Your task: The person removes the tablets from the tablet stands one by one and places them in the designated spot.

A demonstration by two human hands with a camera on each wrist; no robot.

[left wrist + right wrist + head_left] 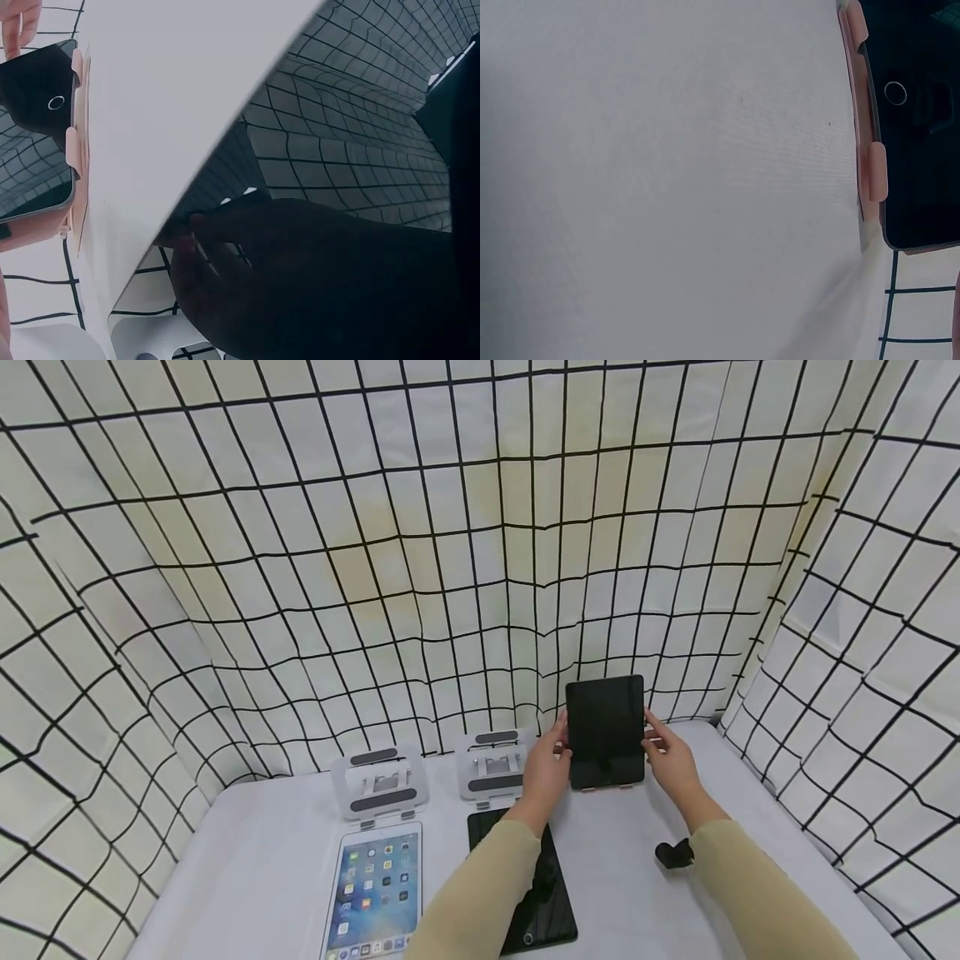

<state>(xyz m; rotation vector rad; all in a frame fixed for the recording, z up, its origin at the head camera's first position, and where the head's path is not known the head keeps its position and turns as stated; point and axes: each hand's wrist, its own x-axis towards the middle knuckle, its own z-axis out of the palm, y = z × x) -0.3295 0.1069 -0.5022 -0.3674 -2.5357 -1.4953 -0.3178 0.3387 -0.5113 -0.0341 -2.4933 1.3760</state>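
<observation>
A black tablet [604, 727] stands upright, leaning back slightly, on a pink stand [866, 135] at the back right of the table. Two pink lips of the stand hook over the tablet's lower edge, beside its round home button. My left hand [546, 772] holds the tablet's left edge, thumb toward the front. On the opposite edge, the fingers of my right hand [672, 770] grip the side at about the same height. Both hands sit around the tablet's lower half, with the fingertips behind it partly hidden.
Left of it stand two white-and-grey tablet stands [384, 799] [495, 783]. A white tablet [375, 885] with a lit screen lies before one, a dark tablet [551, 910] before the other, partly under my left sleeve. A small black object [674, 855] is by my right wrist. Gridded curtain [450, 552] surrounds the table.
</observation>
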